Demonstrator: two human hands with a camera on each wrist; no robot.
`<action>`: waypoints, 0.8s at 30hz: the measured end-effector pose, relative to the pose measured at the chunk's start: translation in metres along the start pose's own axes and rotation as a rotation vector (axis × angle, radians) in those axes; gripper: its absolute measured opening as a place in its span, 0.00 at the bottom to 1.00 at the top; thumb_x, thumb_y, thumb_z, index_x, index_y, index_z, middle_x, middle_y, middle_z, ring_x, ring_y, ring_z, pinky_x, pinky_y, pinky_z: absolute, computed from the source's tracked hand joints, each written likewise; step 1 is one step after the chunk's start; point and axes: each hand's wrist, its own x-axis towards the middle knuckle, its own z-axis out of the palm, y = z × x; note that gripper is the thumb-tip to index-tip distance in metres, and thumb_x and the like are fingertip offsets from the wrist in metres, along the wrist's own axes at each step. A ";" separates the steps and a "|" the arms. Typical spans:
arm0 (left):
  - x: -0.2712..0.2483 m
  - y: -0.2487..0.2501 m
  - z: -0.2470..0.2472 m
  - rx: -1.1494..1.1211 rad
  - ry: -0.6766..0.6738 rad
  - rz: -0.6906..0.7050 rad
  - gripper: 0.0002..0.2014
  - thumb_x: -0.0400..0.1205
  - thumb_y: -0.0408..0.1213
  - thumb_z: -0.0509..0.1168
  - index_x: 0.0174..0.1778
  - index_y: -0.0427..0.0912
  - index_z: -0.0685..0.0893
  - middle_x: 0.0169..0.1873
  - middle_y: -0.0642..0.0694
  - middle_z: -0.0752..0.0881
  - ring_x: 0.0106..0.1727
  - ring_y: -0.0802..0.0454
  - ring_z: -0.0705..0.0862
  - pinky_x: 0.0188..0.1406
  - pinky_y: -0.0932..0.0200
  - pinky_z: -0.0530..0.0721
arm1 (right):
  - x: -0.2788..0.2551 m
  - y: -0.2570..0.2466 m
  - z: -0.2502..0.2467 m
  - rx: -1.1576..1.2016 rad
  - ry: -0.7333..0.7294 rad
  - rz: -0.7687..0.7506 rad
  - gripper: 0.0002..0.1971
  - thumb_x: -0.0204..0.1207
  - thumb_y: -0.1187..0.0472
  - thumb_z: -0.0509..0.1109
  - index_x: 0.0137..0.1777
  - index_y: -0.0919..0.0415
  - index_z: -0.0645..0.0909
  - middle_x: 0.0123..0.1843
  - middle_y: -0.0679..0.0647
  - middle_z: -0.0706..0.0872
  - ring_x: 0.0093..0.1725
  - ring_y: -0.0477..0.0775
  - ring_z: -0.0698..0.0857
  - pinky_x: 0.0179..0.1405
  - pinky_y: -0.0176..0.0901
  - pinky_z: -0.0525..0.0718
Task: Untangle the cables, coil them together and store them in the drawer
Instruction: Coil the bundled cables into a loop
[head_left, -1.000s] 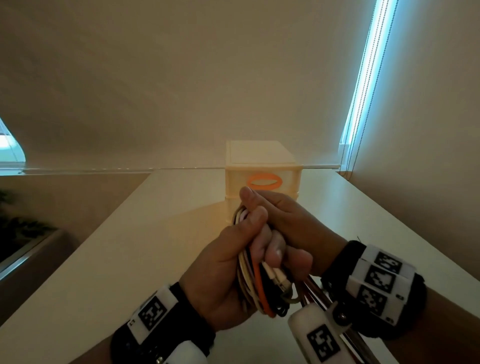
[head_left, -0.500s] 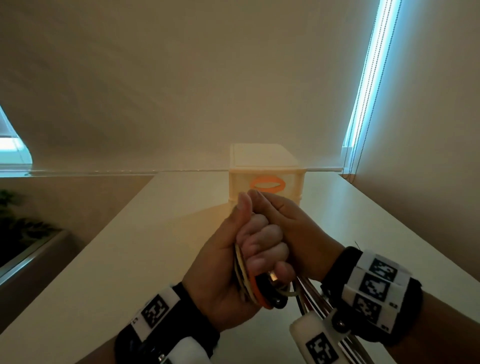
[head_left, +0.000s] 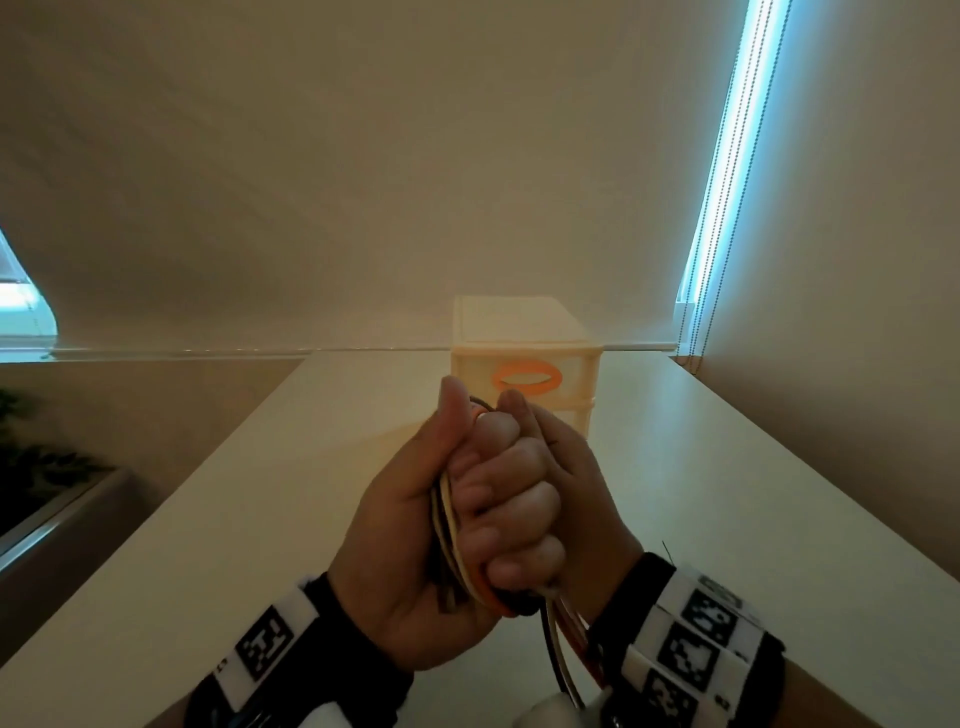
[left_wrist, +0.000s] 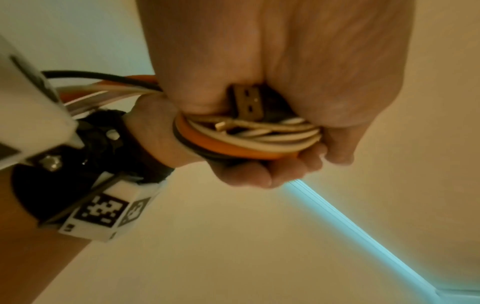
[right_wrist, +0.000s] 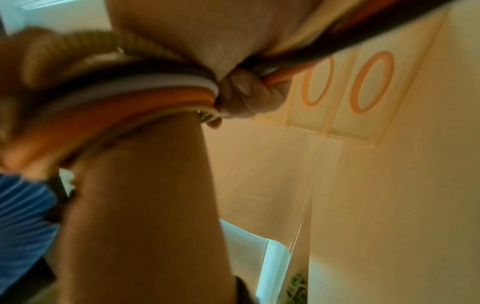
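1. L hand (head_left: 410, 561) grips coiled cables (head_left: 451, 545); fingers wrapped round bundle, thumb up.
2. R hand (head_left: 582, 483) behind L, pressed against bundle's far side; fingertip shows beside L thumb.
3. Cables: white, orange, black strands; loose ends hang below hands twd R wrist.
4. Both wrists w/ black bands + white marker blocks.
5. Drawer unit (head_left: 524, 332) on white table (head_left: 727, 467), just beyond hands; top drawer w/ orange oval handle (head_left: 527, 378), closed.
6. Blind cord (head_left: 727, 156) w/ bright window strip at right.
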 end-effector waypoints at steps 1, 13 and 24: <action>0.000 0.002 -0.003 -0.017 0.010 0.000 0.24 0.91 0.56 0.52 0.36 0.43 0.72 0.27 0.50 0.72 0.25 0.56 0.69 0.26 0.63 0.73 | 0.000 0.002 -0.001 -0.061 0.023 0.017 0.17 0.82 0.44 0.66 0.44 0.58 0.82 0.37 0.56 0.82 0.31 0.48 0.82 0.29 0.36 0.83; 0.004 0.051 -0.027 0.372 0.394 0.352 0.20 0.84 0.57 0.64 0.32 0.49 0.70 0.24 0.53 0.67 0.22 0.57 0.69 0.23 0.62 0.71 | -0.051 0.018 0.002 -0.341 -0.036 0.695 0.16 0.89 0.45 0.57 0.53 0.58 0.76 0.25 0.49 0.68 0.21 0.48 0.65 0.19 0.36 0.62; 0.009 0.022 -0.026 1.458 0.494 0.466 0.21 0.83 0.49 0.68 0.33 0.35 0.78 0.20 0.37 0.76 0.20 0.51 0.76 0.24 0.64 0.77 | -0.061 0.007 0.010 -0.606 -0.056 0.633 0.15 0.88 0.51 0.61 0.64 0.61 0.77 0.24 0.45 0.72 0.23 0.45 0.68 0.27 0.39 0.66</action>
